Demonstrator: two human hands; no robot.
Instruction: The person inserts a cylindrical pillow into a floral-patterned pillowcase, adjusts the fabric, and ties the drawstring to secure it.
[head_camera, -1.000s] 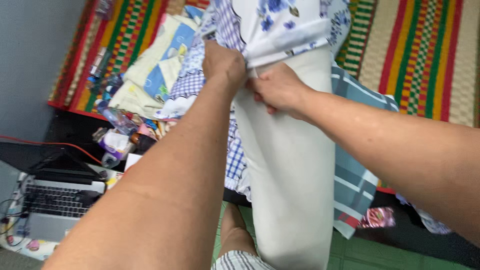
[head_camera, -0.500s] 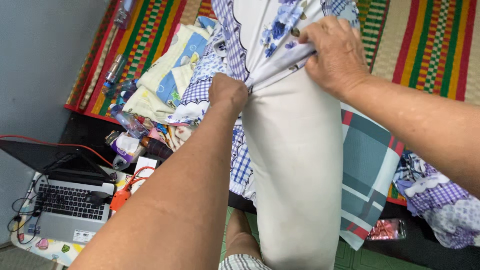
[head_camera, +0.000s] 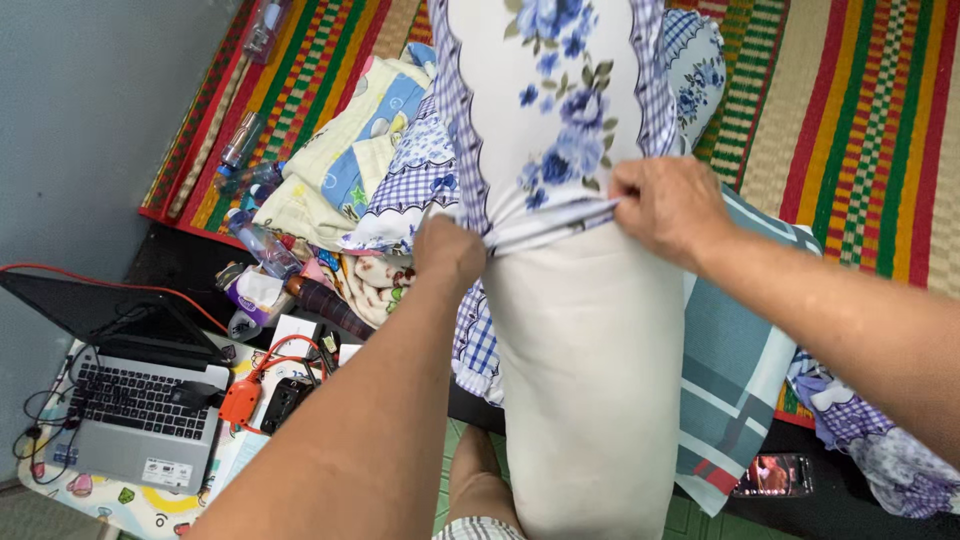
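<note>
A: What are the fingers doing?

B: The fingers of the left hand (head_camera: 449, 252) are curling shut, pinching the gathered hem of a floral pillowcase (head_camera: 545, 110) at nine o'clock on a long cream bolster pillow (head_camera: 590, 370). The right hand (head_camera: 668, 208) is pinching the same hem at three o'clock. Gripping opposite sides is probably keeping the opening stretched evenly around the pillow.

A: Where is the pillow lying?

B: It is standing up at centre frame, running from six toward twelve o'clock, its upper half inside the case, likely propped near the person's leg for steadiness. A striped woven mat (head_camera: 860, 120) is lying behind it. At eight o'clock a laptop (head_camera: 130, 410) is sitting open; at ten o'clock, folded cloths (head_camera: 340, 150) are piling up.
</note>
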